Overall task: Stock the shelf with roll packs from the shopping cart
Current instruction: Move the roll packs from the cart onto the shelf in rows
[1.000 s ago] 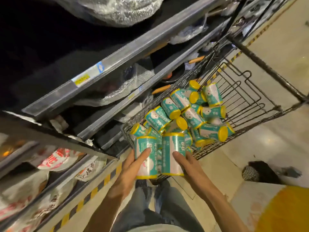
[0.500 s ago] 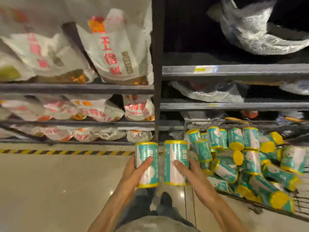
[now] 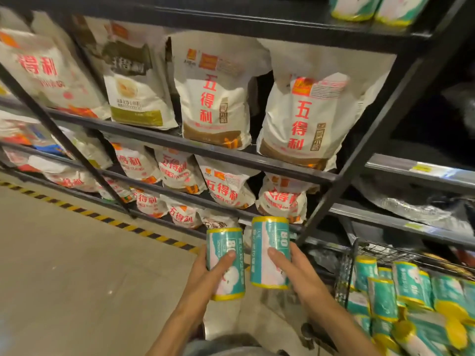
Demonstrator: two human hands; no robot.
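My left hand [image 3: 205,276] grips a teal roll pack with yellow ends [image 3: 226,253], held upright. Beside it my right hand [image 3: 295,271] grips a second upright roll pack [image 3: 270,242], slightly higher. Both packs hang in front of the dark metal shelf unit [image 3: 257,163], low in the view. The wire shopping cart [image 3: 347,273] stands at the lower right, with several more roll packs [image 3: 406,291] heaped in it. Two roll packs [image 3: 375,9] stand on the top shelf at the upper right.
White flour bags with red lettering [image 3: 218,98] fill the shelf tiers ahead and to the left. A black slanted upright [image 3: 372,140] divides them from a bay with silver foil bags [image 3: 416,209] on the right. A yellow-black floor stripe [image 3: 102,219] runs along the shelf base.
My view has swung up and left from the cart to the flour shelves. Both hands have carried their roll packs along, away from the cart, which now sits at the lower right.
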